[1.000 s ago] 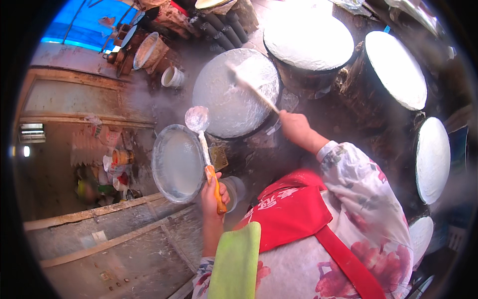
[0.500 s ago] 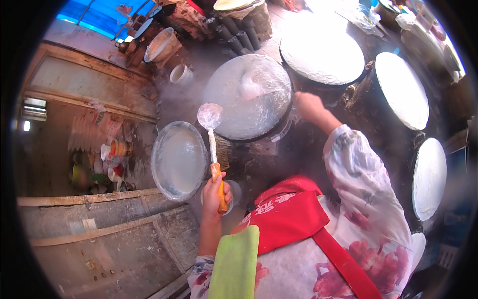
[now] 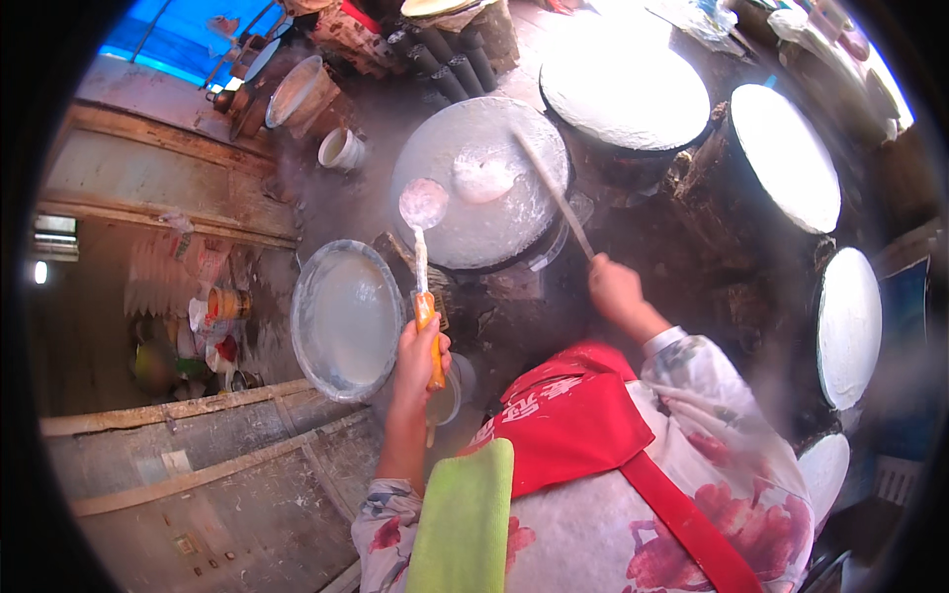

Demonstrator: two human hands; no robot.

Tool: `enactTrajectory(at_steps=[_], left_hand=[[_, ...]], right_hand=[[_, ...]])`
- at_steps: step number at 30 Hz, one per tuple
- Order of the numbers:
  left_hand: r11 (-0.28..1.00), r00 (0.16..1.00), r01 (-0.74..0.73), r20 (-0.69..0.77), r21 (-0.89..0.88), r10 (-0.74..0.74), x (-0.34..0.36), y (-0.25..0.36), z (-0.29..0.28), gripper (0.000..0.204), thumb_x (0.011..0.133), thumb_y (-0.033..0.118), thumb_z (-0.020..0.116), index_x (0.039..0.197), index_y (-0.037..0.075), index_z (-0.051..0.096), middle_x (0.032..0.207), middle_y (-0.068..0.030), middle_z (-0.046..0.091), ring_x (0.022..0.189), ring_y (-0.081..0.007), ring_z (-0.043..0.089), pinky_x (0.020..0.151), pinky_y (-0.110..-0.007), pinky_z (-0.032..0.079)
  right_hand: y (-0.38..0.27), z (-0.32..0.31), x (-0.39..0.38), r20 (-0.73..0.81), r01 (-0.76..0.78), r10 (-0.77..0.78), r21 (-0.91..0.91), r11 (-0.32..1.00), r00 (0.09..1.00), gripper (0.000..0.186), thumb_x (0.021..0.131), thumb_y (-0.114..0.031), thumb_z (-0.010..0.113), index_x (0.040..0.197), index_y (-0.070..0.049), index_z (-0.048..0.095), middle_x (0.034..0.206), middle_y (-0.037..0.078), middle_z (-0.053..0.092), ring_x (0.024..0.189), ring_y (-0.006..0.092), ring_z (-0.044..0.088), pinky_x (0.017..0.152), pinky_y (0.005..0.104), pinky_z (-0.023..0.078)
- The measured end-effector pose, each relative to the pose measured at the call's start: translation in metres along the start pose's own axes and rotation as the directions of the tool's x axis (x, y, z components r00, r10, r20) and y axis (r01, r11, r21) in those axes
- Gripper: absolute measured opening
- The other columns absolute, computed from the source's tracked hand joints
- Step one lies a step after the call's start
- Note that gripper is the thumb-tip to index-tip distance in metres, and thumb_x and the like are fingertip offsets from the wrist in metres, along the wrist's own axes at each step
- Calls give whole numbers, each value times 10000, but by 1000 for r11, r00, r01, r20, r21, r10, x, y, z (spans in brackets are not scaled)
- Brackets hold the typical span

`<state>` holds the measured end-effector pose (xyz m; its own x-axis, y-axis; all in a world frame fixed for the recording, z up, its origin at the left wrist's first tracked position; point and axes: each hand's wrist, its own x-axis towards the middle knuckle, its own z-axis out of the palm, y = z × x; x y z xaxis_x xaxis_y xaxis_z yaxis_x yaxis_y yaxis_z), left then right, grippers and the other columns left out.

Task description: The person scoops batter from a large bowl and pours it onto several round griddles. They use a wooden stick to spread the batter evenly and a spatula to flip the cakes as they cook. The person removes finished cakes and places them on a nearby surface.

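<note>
My left hand (image 3: 419, 358) is closed round the orange handle of a ladle (image 3: 424, 204). The ladle's batter-coated bowl hangs over the left edge of a round griddle (image 3: 425, 138). A pale mound of batter (image 3: 486, 176) sits near the griddle's middle, with a thin whitish layer around it. In my right hand (image 3: 618, 289) is a long thin stick (image 3: 554, 190), slanting across the griddle's right side. Its far tip lies beyond the mound; whether it touches the surface I cannot tell. Left of the ladle stands an oval-looking basin (image 3: 346, 318) of pale liquid.
More round white-topped griddles (image 3: 625, 94) curve round to the right. A small white pail (image 3: 341, 148) stands left of the griddle, and a bucket (image 3: 453, 395) is partly hidden behind my left hand. Dark cylinders (image 3: 442, 61) stand at the back. Steam blurs the area.
My right hand has drawn back toward me from the griddle's right edge, and the stick now shows plainly. The batter mound looks rounder. The ladle has shifted slightly relative to the griddle.
</note>
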<state>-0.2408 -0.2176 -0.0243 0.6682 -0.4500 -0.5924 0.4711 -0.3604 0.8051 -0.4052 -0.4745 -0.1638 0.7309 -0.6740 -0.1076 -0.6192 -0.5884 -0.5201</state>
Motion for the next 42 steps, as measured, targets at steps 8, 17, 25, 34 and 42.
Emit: enactTrajectory(at_steps=[8,17,25,34,42], left_hand=[[997,999,39,24,-67,-38,5,7,-4,281,947,258,487,1139,55,464,655,-33,471,448,-107,450,399,-241,364],[983,991,94,110,-158,-77,8,13,4,258,946,265,496,1099,59,476,667,-29,468,455,-101,439,408,-233,353],[868,995,8,86,-497,40,-28,4,-36,307,977,303,426,1162,70,503,627,18,416,414,-71,382,368,-219,323],[510,900,178,348,-841,261,-23,20,-70,364,992,235,391,1207,-53,445,647,7,403,430,-62,397,406,-212,366],[612,981,65,163,-788,106,-56,11,-113,367,994,231,375,1208,-56,458,642,-1,408,436,-69,397,405,-224,363]], right_hand=[[-70,23,11,17,73,-79,212,974,997,202,870,-169,443,846,1,550,742,231,633,706,396,632,652,492,494],[-107,63,1,231,-10,-93,409,912,969,271,908,-238,432,880,0,560,839,248,625,836,433,596,741,503,463],[-157,20,-12,151,190,-298,492,850,943,274,918,-267,453,882,-3,518,761,243,608,762,440,587,685,522,448],[-86,-13,49,-91,156,-145,123,980,985,287,912,-248,398,875,-26,574,807,229,634,786,402,619,697,505,479],[-107,9,20,385,539,-455,-143,830,803,163,794,-157,511,822,-29,608,759,185,659,727,328,669,646,432,531]])
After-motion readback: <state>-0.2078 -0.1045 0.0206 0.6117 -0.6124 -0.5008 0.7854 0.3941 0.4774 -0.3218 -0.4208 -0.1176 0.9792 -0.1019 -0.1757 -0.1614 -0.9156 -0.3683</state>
